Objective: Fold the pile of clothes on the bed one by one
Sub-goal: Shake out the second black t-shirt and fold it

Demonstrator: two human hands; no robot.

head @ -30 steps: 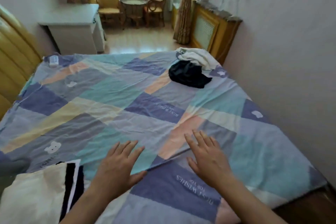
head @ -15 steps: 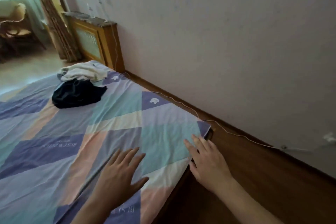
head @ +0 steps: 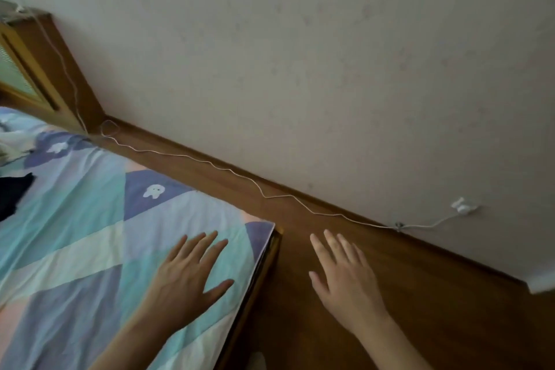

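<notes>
The bed (head: 90, 219) with its patchwork cover in blue, teal and purple fills the lower left. Only an edge of the clothes pile shows at the far left: a dark garment (head: 13, 195) and a bit of a white one (head: 9, 141) behind it. My left hand (head: 187, 276) is flat, fingers spread, over the bed's near right corner, holding nothing. My right hand (head: 345, 276) is flat too, fingers straight, out past the bed edge above the wooden floor, empty. Both hands are far from the clothes.
A wooden floor strip (head: 375, 294) runs between the bed and a pale wall (head: 300, 54). A thin white cable (head: 255, 186) trails along the skirting to a plug (head: 462, 207). A wooden cabinet (head: 39, 69) stands at the upper left.
The view has swung to the right, away from the clothes pile, toward the wall and floor. My right hand is now off the bed over the floor; my left hand is at the bed's corner.
</notes>
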